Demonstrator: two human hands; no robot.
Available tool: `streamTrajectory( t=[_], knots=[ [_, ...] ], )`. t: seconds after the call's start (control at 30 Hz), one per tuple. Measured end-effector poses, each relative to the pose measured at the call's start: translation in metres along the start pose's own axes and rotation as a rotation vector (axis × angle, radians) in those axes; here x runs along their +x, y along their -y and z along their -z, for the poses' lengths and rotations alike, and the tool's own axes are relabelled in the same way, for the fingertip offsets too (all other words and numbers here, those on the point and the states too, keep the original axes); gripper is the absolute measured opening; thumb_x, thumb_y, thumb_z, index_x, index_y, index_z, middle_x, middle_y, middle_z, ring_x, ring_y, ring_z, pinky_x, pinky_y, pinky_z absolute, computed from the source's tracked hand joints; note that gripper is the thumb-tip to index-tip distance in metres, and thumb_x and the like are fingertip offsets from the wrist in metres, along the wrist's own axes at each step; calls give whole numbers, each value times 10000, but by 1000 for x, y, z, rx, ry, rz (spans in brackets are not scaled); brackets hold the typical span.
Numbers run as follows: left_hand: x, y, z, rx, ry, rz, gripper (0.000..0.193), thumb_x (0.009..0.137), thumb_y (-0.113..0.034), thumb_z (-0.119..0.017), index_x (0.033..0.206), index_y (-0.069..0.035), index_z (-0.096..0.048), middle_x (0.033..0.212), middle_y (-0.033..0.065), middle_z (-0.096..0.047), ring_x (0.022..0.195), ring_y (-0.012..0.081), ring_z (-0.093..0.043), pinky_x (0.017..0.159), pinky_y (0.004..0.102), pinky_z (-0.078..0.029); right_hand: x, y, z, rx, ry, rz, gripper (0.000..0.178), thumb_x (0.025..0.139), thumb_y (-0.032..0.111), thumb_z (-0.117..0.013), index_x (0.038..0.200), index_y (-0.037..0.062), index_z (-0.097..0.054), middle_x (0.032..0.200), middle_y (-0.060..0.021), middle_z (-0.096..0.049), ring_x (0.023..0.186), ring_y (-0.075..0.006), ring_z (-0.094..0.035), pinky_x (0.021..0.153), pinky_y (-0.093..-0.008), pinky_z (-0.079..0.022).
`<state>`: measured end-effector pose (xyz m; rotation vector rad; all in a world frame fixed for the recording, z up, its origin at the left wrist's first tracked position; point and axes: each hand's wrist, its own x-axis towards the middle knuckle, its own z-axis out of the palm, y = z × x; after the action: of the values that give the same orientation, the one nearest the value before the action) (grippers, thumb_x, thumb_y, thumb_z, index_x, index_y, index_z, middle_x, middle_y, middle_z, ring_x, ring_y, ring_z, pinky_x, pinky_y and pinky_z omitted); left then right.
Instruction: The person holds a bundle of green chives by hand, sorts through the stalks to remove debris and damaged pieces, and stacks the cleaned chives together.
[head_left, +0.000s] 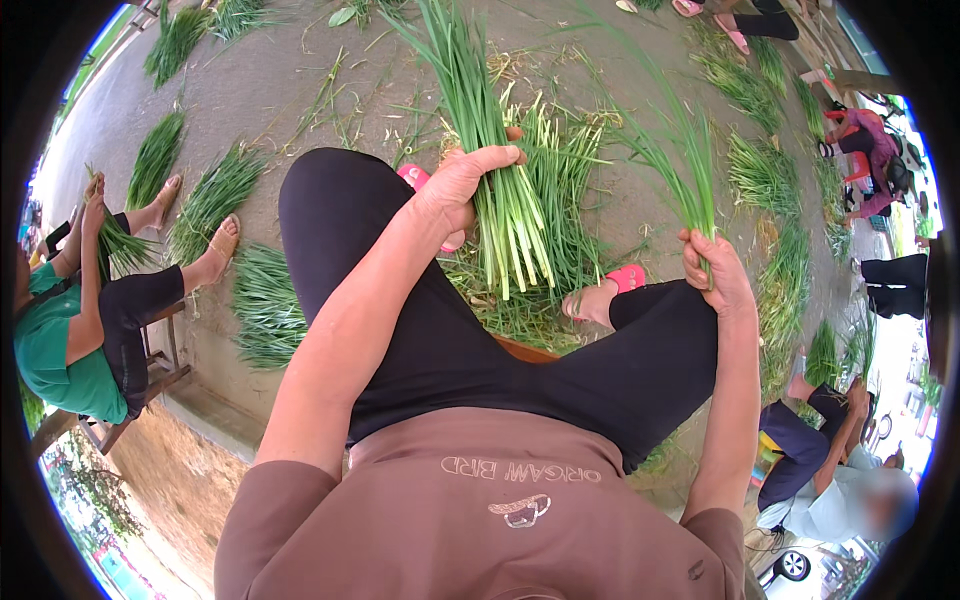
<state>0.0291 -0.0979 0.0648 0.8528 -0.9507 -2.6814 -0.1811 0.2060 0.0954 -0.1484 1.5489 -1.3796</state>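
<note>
I see my left hand (pixel 462 185) with fingers wrapped tight around a thick bunch of long green chives (pixel 495 170), far centre; my right hand (pixel 715 270) pinches a thin green chive sprig (pixel 690 180), right.

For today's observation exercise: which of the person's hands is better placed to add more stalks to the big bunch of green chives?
Probably the right hand. It grips only a few loose stalks beside the knee, so it looks free to move. The left hand is wrapped around the big bunch, holding it upright over the pile.
</note>
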Motion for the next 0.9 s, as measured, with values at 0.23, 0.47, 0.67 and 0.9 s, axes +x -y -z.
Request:
streamTrajectory(
  t=[0.23,0.47,0.67,0.9],
  knots=[
    [2,4,6,-55,-190,-49,290,819,-60,-623,1100,-50,-553,890,56,-618,796,163,-617,744,337,-541,9,46,4,128,-193,163,283,901,197,-555,1117,18,-517,664,25,-505,488,-48,-423,411,-183,-319],
    [11,5,9,-50,-227,-105,255,815,-55,-631,1057,-51,-554,850,50,-599,753,156,-598,681,331,-531,76,46,118,1280,-239,741,171,879,117,-386,747,78,-488,559,10,-377,446,-107,-314,442,-279,-302],
    [2,1,3,-107,-274,-66,258,834,-59,-605,1082,-60,-536,847,58,-590,732,167,-594,655,351,-536,162,-38,17,1450,-264,94,464,985,333,-247,563,141,-247,461,33,-198,382,-100,-206,388,-258,-230],
    [15,9,13,-108,-281,-91,211,845,-61,-590,1050,-74,-543,865,62,-593,763,184,-610,651,383,-547,196,40,-79,915,38,17,236,955,181,-454,762,48,-432,570,-21,-411,474,-133,-393,426,-268,-369]
  ],
)
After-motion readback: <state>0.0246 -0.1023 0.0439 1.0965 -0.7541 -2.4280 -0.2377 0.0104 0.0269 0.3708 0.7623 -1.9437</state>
